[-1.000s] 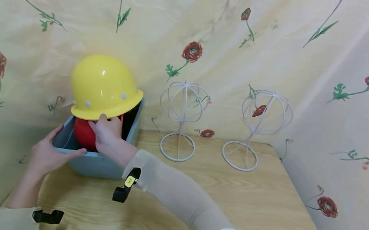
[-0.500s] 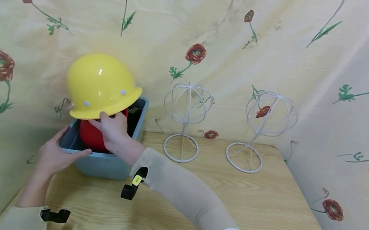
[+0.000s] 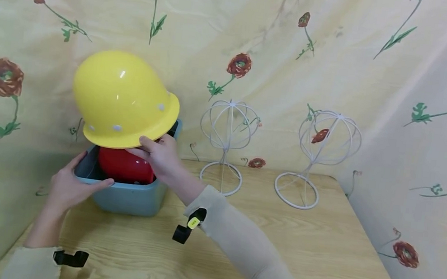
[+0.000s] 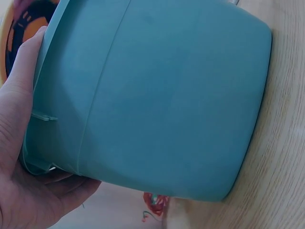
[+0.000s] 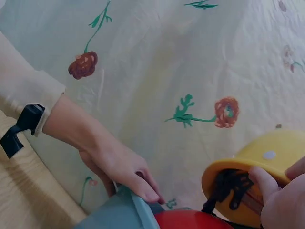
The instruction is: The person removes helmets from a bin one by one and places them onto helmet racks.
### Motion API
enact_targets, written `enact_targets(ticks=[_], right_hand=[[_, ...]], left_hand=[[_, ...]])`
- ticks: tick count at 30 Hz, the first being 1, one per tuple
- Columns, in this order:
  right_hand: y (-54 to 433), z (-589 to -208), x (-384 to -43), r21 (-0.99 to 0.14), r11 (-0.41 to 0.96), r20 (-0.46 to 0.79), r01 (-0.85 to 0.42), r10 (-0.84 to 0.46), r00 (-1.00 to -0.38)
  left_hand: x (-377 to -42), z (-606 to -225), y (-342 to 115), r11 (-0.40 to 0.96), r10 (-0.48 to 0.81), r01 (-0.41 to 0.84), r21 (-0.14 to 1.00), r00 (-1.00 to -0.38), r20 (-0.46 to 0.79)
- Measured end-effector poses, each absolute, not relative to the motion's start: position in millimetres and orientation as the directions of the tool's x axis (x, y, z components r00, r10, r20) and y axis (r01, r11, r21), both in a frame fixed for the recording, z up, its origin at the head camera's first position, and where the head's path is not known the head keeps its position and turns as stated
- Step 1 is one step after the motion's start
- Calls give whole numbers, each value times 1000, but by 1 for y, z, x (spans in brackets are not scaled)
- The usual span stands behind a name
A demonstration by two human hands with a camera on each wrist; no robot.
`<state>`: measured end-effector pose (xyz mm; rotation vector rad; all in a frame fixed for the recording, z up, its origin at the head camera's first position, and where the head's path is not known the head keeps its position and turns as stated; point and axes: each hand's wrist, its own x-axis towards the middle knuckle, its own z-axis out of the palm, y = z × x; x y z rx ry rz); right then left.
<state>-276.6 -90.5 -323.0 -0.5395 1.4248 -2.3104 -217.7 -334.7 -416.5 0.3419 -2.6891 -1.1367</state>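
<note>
A yellow hard hat (image 3: pixel 119 96) is tilted over the blue plastic bin (image 3: pixel 127 200) at the left of the table. My right hand (image 3: pixel 162 156) pinches its brim, thumb on the outside. The right wrist view shows black straps (image 5: pixel 233 188) inside the hat. A red hard hat (image 3: pixel 125 165) lies in the bin beneath the yellow one, its lower part hidden by the bin's wall. My left hand (image 3: pixel 73 189) grips the bin's near left corner; in the left wrist view the thumb lies over the rim and the fingers curl beneath it.
Two white wire head-shaped stands stand at the back of the wooden table (image 3: pixel 236 250): one near the middle (image 3: pixel 225 149), another further right (image 3: pixel 307 159). A flower-print cloth (image 3: pixel 194 27) hangs closely behind and along the sides.
My right hand has raised the yellow hard hat and shifted slightly right, so more of the red hat shows. The left hand stays on the bin while the head view shifts a little.
</note>
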Motion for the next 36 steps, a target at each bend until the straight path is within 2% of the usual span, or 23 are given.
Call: enact_targets(ticks=[9,18,23,30,36], right_hand=[[-41,-318,-283,-924,-382,193,27,-524,-829],[-12,-314,-287,-901,-430,267,-55,-451,-852],[-1,-313,-287,-878,-477,280,-51,-422,-862],[10,-311,-287,-834,-537,374,-124,-387,-843],[18,-311,-285,-781,-601,423,-170,-309,-852]], left_hand=[[-218,-420,-333,670,-297,-136,730,-950,95],[-220,-422,-332,675,-308,-134,726,-945,111],[-221,-423,-332,677,-306,-133,724,-945,112],[-220,-424,-332,677,-312,-133,724,-943,118],[-220,-423,-333,679,-303,-118,724,-944,129]])
